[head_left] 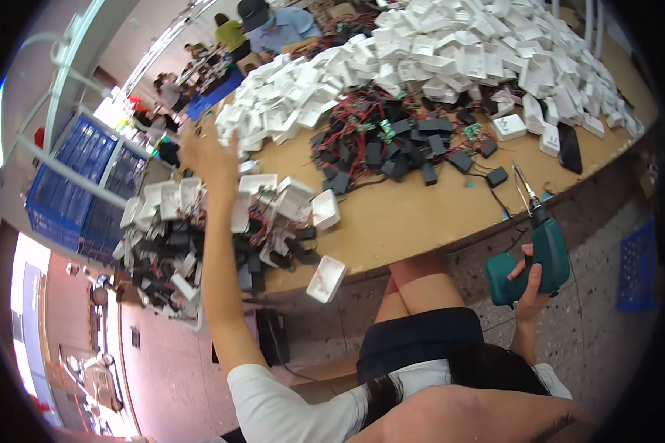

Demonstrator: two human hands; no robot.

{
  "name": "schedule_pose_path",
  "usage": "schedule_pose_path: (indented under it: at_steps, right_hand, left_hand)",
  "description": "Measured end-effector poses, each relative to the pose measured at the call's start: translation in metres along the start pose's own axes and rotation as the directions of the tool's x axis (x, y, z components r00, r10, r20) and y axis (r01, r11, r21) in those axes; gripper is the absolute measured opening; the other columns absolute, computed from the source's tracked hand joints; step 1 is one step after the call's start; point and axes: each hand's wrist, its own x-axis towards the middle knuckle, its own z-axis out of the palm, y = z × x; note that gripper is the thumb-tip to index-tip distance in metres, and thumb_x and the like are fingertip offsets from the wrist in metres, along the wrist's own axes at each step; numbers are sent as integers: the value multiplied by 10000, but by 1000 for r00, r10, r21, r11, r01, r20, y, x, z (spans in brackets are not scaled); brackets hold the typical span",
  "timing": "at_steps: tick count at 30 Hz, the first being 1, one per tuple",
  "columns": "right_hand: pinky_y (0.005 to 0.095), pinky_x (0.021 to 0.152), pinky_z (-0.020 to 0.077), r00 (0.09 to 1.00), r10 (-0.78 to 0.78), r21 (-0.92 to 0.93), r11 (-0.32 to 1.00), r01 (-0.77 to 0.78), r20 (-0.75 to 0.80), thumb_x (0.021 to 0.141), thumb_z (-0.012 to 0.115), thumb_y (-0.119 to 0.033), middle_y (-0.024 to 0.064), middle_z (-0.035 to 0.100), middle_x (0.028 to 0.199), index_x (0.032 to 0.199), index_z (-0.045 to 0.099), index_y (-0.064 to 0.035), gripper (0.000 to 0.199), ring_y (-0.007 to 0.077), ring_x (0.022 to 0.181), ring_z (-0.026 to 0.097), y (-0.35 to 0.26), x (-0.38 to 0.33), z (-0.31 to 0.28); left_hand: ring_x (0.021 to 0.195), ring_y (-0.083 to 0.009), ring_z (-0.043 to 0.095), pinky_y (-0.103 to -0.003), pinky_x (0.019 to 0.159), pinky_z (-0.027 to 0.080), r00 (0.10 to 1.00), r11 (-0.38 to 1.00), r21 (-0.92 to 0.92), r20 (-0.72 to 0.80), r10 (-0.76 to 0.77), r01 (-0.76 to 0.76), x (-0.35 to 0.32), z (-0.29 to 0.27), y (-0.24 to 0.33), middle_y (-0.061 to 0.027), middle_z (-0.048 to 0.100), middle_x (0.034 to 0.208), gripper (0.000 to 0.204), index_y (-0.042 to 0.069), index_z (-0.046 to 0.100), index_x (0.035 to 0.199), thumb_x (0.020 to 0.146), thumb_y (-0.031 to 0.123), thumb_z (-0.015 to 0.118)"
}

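Note:
My right hand (528,284) is wrapped round the grip of a green pistol-shaped soldering gun (550,247). Its thin metal tip points up and away, close to a small black block with a wire (497,176) on the table. At the far left my left hand (208,156) is raised over white open plastic cases (181,198), its thumb apart from the fingers and nothing visible in it. Below that forearm lies a heap of black blocks and wires (177,240). One white case with a thin wire (326,279) sits at the table's front edge.
A big mound of white cases (451,52) covers the back of the wooden table (399,221). Before it lie black wired blocks and green circuit boards (391,140). A dark phone (569,146) rests at the right. Across the table a person (281,29) sits; blue crates (81,184) stand left.

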Motion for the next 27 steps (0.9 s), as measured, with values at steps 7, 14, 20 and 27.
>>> schedule_pose_path:
  at_steps: [7,14,20,27]
  right_hand:
    - [291,649,519,998,5,-36,999,-7,-60,1087,464,-276,162,600,1195,1265,559,29,366,129,691,603,66,92,-64]
    - [294,645,518,987,64,-95,992,-79,-149,1086,457,-264,163,600,1203,1260,558,36,360,132,689,598,106,164,-112]
    - [307,646,523,986,59,-49,996,-68,-156,1089,462,-253,167,598,1219,1267,556,42,357,138,697,597,132,183,-137]
    - [321,655,529,998,67,3,998,-67,-10,1091,455,-250,166,598,1215,1284,556,33,357,143,709,604,128,147,-117]
  left_hand:
    - [1142,-377,607,-452,943,520,934,540,-842,204,293,14,88,96,411,-187,630,1199,375,36,677,1223,916,239,753]
    - [1054,-425,632,-497,893,529,936,412,-880,320,146,237,126,202,616,-214,609,1200,383,-14,644,1172,920,251,759]
    - [911,-429,631,-487,785,507,981,475,-877,149,126,72,98,178,600,-201,614,1010,148,10,625,1018,910,59,714]
    - [972,-368,628,-454,761,531,961,594,-796,242,133,118,-29,14,495,-150,591,1008,246,23,664,1127,890,-40,647]
